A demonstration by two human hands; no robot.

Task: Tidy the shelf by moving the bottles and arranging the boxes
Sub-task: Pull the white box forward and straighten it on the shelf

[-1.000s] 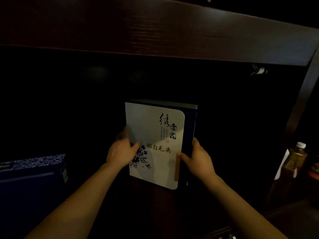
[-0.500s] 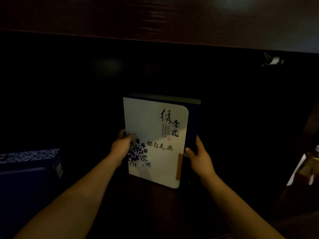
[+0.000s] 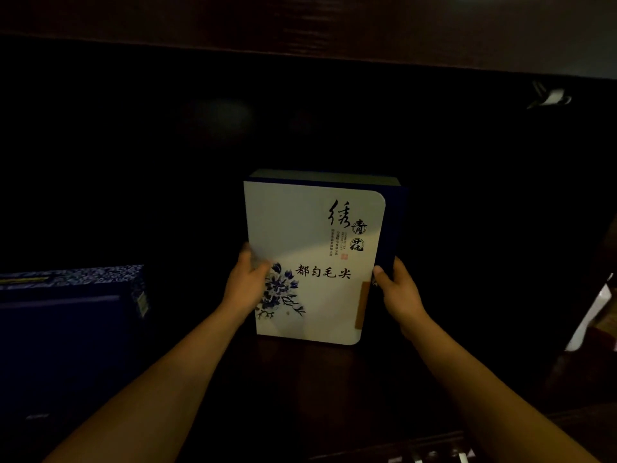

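Note:
A white and blue tea box with black calligraphy and a blue flower stands upright on the dark wooden shelf, in the middle of the view. My left hand grips its left edge, thumb on the front face. My right hand grips its right blue side, thumb at the front corner. A dark blue box with a patterned top sits at the left on the same shelf. No bottle shows clearly.
The shelf board above runs across the top. A small white clip hangs at the upper right. Pale packaging shows at the right edge. The recess behind the box is very dark.
The view has shifted slightly left, so the bottle at the right has left the frame. My left hand has closed around the box's left edge. The box stays upright.

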